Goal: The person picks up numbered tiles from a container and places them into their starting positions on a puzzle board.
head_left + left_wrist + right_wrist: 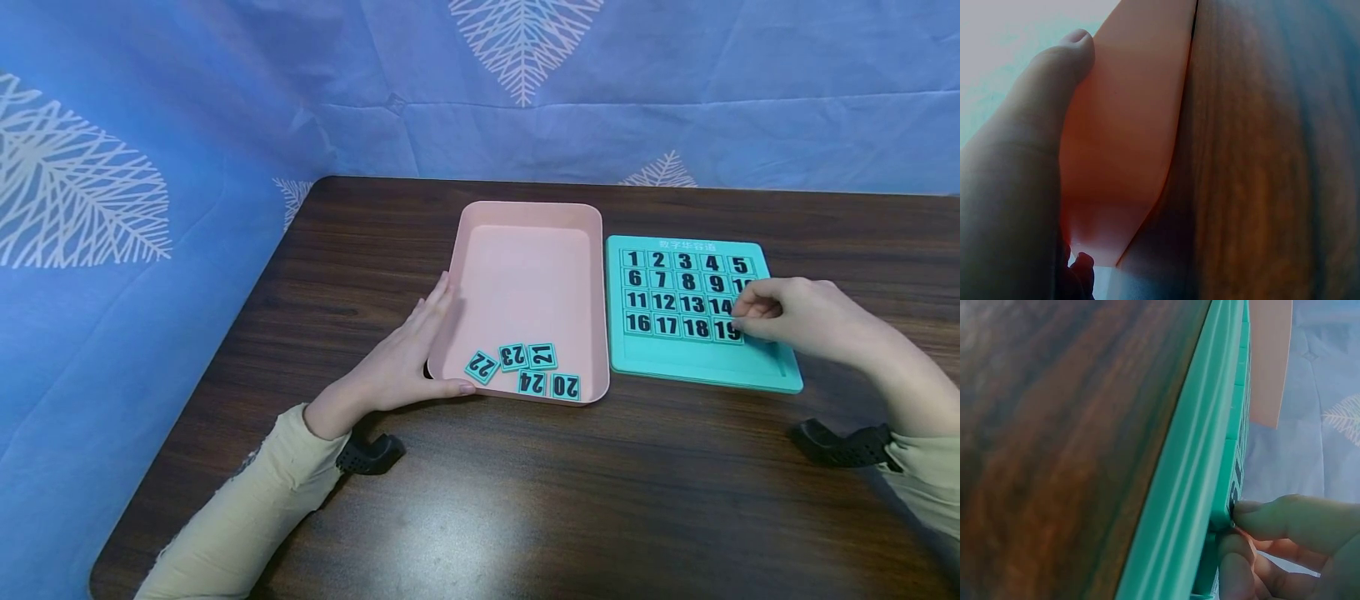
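Note:
My left hand [401, 350] rests at the near left corner of a pink tray [528, 283]. Its fingers lie fairly straight along the tray's left side, and the thumb touches the near rim. Several loose number tiles, among them tile 22 [482, 367] and tile 20 [566, 387], lie upside down at the tray's near end. To the right is a turquoise number puzzle board [705, 367] with rows of tiles from 1 upward. My right hand [810, 321] is over its right side, curled thumb and finger pinching tile 19 [726, 331] at its edge; tile 10 is partly hidden.
Both objects lie side by side on a dark wooden table [525, 500]. The board's bottom row holds no tiles. A blue cloth [675, 67] with white leaf prints hangs behind and to the left. Each wrist wears a black strap [371, 454].

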{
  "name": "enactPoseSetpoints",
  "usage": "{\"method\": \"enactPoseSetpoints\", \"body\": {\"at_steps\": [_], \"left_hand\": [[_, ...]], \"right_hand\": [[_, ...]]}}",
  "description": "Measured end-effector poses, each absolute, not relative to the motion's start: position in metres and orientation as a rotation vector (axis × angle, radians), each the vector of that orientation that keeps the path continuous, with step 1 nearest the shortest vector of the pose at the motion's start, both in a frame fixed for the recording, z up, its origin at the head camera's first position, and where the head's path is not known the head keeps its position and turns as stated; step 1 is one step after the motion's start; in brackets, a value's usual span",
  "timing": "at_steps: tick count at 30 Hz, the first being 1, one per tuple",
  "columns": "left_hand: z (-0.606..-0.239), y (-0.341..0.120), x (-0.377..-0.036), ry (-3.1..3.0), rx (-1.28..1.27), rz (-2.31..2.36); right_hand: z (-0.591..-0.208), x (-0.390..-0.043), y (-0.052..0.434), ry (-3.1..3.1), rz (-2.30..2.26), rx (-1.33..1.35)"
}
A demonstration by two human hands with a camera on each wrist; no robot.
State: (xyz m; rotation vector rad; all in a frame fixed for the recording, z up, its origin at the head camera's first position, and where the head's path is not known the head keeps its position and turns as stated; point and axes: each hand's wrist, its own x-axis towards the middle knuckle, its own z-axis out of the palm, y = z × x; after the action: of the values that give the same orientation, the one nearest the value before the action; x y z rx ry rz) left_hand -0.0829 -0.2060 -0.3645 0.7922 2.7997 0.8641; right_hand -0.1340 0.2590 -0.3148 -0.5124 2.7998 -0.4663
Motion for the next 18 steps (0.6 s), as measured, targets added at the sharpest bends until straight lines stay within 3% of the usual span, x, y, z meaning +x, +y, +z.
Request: {"method": "enactPoseSetpoints", "body": {"at_steps": [18], "left_hand": [[-0.3649, -0.206, -0.083, 2.809, 0.806, 0.848]], "right_hand": [[-0.3189, -0.1374, 0.2572, 2.826, -0.442, -0.554]]}}
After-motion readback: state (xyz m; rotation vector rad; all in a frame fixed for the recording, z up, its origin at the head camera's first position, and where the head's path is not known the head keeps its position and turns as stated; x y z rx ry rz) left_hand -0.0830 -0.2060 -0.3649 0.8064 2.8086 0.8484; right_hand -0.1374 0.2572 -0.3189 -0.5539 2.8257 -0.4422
